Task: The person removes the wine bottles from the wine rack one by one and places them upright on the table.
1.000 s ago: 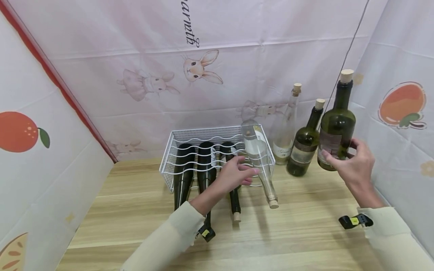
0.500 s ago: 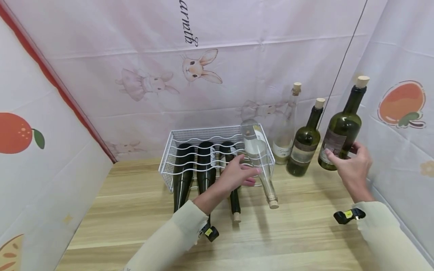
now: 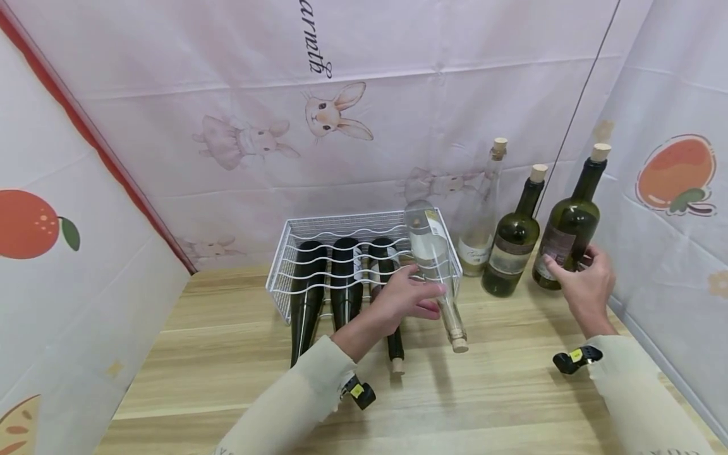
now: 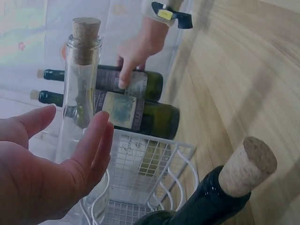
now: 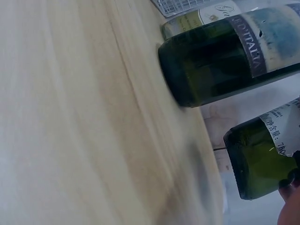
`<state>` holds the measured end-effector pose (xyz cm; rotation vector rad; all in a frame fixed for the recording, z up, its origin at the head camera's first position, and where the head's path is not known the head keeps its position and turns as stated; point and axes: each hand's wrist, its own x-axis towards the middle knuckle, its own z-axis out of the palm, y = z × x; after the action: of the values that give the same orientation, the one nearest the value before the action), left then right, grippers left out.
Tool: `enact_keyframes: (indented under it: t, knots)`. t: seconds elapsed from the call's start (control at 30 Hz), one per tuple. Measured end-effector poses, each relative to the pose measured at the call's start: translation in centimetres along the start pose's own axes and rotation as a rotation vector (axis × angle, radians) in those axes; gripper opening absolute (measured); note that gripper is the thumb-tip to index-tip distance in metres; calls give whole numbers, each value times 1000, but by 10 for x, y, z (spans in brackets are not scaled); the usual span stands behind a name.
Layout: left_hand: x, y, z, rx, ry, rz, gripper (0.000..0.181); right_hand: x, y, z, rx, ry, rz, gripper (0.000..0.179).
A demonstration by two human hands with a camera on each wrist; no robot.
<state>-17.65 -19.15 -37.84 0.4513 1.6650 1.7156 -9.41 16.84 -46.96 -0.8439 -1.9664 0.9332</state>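
Note:
My right hand [image 3: 588, 284] grips a dark green corked wine bottle [image 3: 570, 218] low on its body, thumb across the label. In the right wrist view that bottle's base [image 5: 255, 161] shows at the right edge, near the bench top. My left hand [image 3: 408, 296] is at the clear glass bottle [image 3: 453, 316], which lies in the rightmost slot of the white wire rack [image 3: 279, 265], corked neck toward me. In the left wrist view its thumb and fingers stand apart beside the clear bottle's neck [image 4: 79, 75], not closed round it.
Three dark bottles lie in the rack, one with its cork [image 3: 397, 366] jutting out front. Right of the rack stand a clear corked bottle [image 3: 474, 249] and a green labelled bottle [image 3: 506, 259]. Printed curtains [image 3: 227, 183] close off the back and sides of the wooden table [image 3: 216, 373].
The green bottle in my right hand has swung right, tilting, then come lower and more upright beside the other green one. My left hand has shifted slightly right along the clear bottle.

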Motion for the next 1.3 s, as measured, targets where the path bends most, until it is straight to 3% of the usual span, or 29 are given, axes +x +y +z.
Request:
enact_keyframes:
  t: [0.2,0.43,0.9,1.3]
  knots:
    - [1,-1,3,-34,15,-23,83,2,8,3,0,10,26,76]
    - [4,-3,4,-72,-16,12,62,3,14,3,-1,6,60,76]
    - [7,-4,9,-113,-11,-6,66,7,20,6,-27,-33,84,79]
    - [7,-5,9,-122,14,-7,71,8,22,10,-27,-90,40,78]
